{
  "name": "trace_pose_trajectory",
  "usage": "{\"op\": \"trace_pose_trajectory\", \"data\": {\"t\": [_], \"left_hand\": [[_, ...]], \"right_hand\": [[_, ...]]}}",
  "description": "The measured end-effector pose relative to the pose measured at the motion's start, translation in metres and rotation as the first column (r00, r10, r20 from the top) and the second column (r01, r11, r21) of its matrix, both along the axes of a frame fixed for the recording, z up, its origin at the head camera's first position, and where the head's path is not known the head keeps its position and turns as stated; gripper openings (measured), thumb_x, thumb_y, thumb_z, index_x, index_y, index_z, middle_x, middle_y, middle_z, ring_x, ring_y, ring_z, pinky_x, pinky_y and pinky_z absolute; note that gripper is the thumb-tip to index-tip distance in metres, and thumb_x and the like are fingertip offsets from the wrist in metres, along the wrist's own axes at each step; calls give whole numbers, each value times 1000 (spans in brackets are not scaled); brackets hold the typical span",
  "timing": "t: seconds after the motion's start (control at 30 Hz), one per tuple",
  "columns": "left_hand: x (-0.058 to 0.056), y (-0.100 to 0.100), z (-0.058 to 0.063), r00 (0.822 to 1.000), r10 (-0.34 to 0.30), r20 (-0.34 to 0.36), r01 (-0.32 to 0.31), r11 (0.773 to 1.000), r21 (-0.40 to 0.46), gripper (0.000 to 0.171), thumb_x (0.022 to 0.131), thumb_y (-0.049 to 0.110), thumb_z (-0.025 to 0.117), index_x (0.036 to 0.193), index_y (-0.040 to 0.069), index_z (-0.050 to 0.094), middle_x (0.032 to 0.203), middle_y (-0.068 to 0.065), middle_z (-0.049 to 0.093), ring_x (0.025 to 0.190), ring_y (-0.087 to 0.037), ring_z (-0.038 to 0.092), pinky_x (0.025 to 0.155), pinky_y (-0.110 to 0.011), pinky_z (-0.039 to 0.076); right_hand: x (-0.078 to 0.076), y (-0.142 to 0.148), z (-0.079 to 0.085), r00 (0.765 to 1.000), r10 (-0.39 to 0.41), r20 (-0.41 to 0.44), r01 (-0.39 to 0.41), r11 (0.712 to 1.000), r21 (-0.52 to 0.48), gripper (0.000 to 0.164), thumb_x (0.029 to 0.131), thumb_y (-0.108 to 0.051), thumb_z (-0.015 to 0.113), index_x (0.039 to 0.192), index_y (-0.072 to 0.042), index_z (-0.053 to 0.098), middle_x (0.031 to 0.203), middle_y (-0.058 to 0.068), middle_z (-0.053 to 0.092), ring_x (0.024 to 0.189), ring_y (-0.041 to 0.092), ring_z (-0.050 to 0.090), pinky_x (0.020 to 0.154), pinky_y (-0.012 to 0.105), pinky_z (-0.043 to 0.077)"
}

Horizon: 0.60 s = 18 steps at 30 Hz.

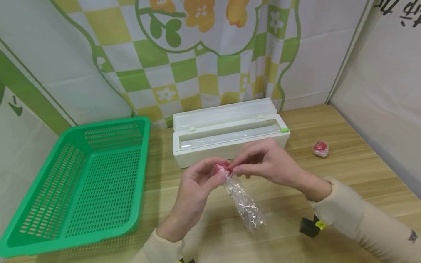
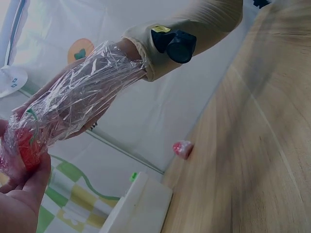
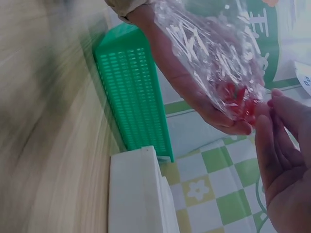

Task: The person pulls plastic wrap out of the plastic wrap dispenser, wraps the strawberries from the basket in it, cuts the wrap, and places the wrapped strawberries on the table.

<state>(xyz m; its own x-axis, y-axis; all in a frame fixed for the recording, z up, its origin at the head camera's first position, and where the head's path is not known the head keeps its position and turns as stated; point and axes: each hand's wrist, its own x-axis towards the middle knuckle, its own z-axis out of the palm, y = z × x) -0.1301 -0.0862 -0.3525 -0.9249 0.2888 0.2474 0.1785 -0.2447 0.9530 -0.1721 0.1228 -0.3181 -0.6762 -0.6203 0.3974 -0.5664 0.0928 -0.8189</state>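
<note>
My left hand (image 1: 191,191) holds a small red item (image 1: 221,169) between thumb and fingers. A green strand shows on it in the left wrist view, but its kind cannot be told. Clear plastic film (image 1: 245,205) covers the red item, and its crumpled length hangs down over the table. My right hand (image 1: 269,164) meets the item from the other side, thumb and fingertips pinching the film at its edge. Off to the right on the table lies a second red item wrapped in film (image 1: 321,149).
Behind the hands stands a white cling film box (image 1: 231,148), lid raised, with a roll inside. A green perforated basket (image 1: 138,204) sits on the left of the wooden table (image 1: 350,186). Patterned cloth (image 1: 197,70) hangs along the back.
</note>
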Motion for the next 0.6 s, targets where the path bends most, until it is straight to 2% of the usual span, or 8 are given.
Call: {"op": "trace_pose_trajectory", "data": {"t": [0.1,0.37,0.6], "left_hand": [[0,-1,0,1000,5,2,-5,1000,8,30,90,6,62,116,-8,57,111,-2,66,100,-16,63,88,-29,55],[0,0,1,1000,0,2,0,1000,12,29,90,6,61,115,-7,57,112,-3,65,99,-17,62,88,-30,55],[2,0,1,1000,-8,6,8,1000,-17,30,91,6,60,118,-5,56,115,-2,64,104,-19,62,92,-33,53]], "right_hand": [[-1,2,1,1000,21,-6,-21,1000,13,13,83,-9,71,96,-5,74,89,6,73,65,15,62,54,30,55],[1,1,0,999,5,-35,-4,1000,10,13,82,-10,73,94,-6,75,92,6,73,75,14,66,57,29,56],[4,-3,0,998,-30,-52,30,999,15,9,81,-11,74,90,-9,75,90,4,74,69,13,63,51,27,52]]}}
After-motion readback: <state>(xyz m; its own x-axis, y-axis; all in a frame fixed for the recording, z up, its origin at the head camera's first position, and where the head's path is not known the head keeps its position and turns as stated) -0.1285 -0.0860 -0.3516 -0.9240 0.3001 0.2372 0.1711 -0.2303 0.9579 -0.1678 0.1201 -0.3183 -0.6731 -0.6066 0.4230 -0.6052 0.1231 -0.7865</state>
